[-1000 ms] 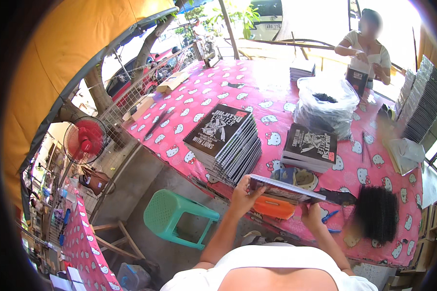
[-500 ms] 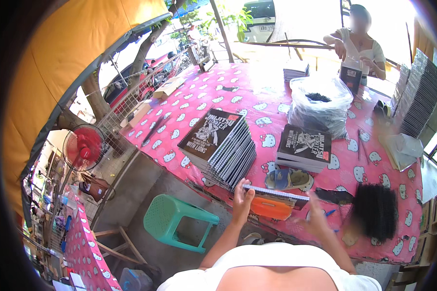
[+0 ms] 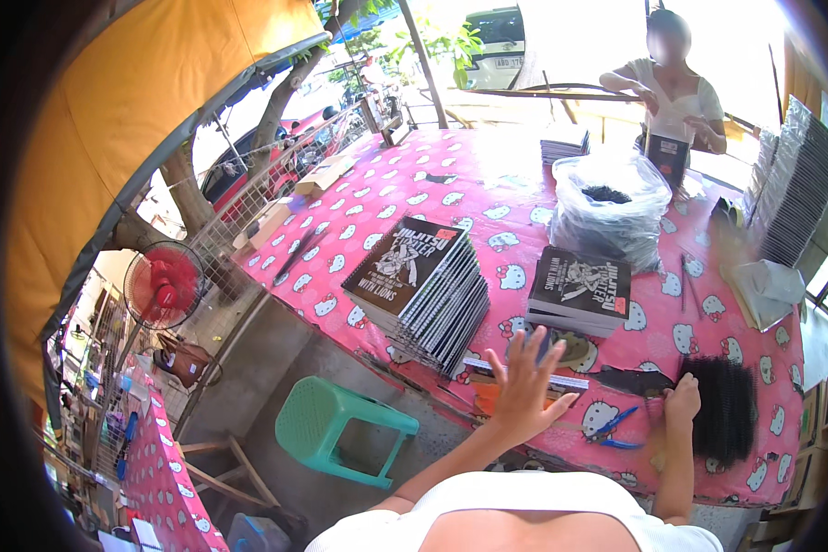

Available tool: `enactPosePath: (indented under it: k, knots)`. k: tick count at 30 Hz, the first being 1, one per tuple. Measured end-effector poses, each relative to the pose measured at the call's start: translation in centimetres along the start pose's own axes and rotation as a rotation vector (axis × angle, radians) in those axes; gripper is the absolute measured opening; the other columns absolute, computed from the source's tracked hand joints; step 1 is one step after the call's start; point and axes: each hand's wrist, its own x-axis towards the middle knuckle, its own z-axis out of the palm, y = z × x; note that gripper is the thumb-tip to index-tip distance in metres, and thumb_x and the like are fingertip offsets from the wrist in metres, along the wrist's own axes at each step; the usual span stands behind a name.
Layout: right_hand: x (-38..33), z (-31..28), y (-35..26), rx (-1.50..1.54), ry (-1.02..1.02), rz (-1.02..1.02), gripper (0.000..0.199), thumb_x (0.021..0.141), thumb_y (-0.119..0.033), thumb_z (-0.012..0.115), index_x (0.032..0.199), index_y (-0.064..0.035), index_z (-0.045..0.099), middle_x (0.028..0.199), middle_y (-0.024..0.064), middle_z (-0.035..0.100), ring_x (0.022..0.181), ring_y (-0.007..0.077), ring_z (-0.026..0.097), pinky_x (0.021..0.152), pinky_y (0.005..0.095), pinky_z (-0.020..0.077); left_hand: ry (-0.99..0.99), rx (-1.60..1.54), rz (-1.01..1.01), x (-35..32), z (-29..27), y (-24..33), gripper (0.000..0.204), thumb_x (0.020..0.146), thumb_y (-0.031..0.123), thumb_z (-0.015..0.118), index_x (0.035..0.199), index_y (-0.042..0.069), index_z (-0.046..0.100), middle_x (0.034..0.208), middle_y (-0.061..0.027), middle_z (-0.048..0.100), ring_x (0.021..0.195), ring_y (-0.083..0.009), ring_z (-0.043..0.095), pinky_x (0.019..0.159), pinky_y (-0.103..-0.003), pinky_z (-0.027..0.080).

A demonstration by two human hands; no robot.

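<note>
My left hand (image 3: 524, 391) is open, fingers spread, over an unbound book (image 3: 561, 383) at the table's near edge. An orange piece (image 3: 489, 399) shows beside that book, and the hand hides much of both. At the right, my right hand (image 3: 682, 399) has its fingers closed at the left edge of a pile of black binding coils (image 3: 722, 409); how many it grips is hidden. Blue-handled pliers (image 3: 614, 429) lie between my hands. Left of them rises a tall stack of spiral-bound black-covered books (image 3: 405, 267), and farther back sits a shorter book stack (image 3: 580, 283).
A plastic bag (image 3: 607, 216) with black coils stands mid-table. Across the table (image 3: 340, 262), a person (image 3: 676, 92) handles a dark book (image 3: 667, 158). Wrapped stacks (image 3: 800, 184) stand at the right. A green stool (image 3: 327, 423) and red fan (image 3: 166, 285) are at the left.
My left hand has let go of the book's left end and moved right over it, fingers spreading. The right hand has left the book and moved right to the coils. The book has been lowered.
</note>
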Motion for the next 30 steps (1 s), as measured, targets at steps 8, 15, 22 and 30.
enactPosePath:
  k: [8, 15, 22, 30]
  knots:
    - [2.3, 0.1, 1.5, 0.145, -0.151, -0.061, 0.025, 0.061, -0.006, 0.068, 0.082, 0.0001, 0.056, 0.081, 0.0206, 0.062, 0.077, 0.037, 0.062, 0.074, 0.0428, 0.0504, -0.152, -0.169, -0.022, -0.9, 2.2, -2.0, 0.045, 0.082, 0.038, 0.066, 0.118, 0.012, 0.058, 0.121, -0.009, 0.057, 0.117, -0.0237, 0.05, 0.106, -0.048, 0.022]
    - [1.0, 0.3, 1.0, 0.493, -0.057, -0.208, 0.025, 0.075, -0.003, 0.062, 0.099, 0.0028, 0.06, 0.091, 0.0213, 0.061, 0.085, 0.0387, 0.059, 0.076, 0.043, 0.0462, 0.218, -0.308, 0.062, 0.5, 2.7, -1.4, 0.017, 0.078, 0.029, 0.073, 0.08, 0.012, 0.072, 0.085, -0.0005, 0.068, 0.088, -0.0173, 0.063, 0.102, -0.042, 0.03]
    - [-5.0, -9.5, -11.4, 1.005, -0.268, -0.54, 0.03, 0.08, 0.006, 0.058, 0.109, -0.0012, 0.061, 0.087, 0.0109, 0.061, 0.075, 0.0154, 0.058, 0.063, 0.026, 0.0452, 0.135, -0.258, -0.024, 0.1, 2.4, -1.3, 0.016, 0.077, 0.028, 0.074, 0.083, 0.013, 0.072, 0.078, -0.0003, 0.067, 0.08, -0.016, 0.062, 0.102, -0.043, 0.03]
    - [-5.3, -8.4, -13.1, 1.14, -0.257, -0.621, 0.014, 0.083, 0.0, 0.062, 0.097, 0.0005, 0.065, 0.082, 0.0073, 0.061, 0.064, 0.0109, 0.056, 0.055, 0.0245, 0.0416, 0.057, -0.285, -0.096, 0.5, 1.5, -0.4, 0.021, 0.077, 0.035, 0.071, 0.084, 0.014, 0.073, 0.08, -0.0021, 0.067, 0.081, -0.0196, 0.061, 0.102, -0.045, 0.03]
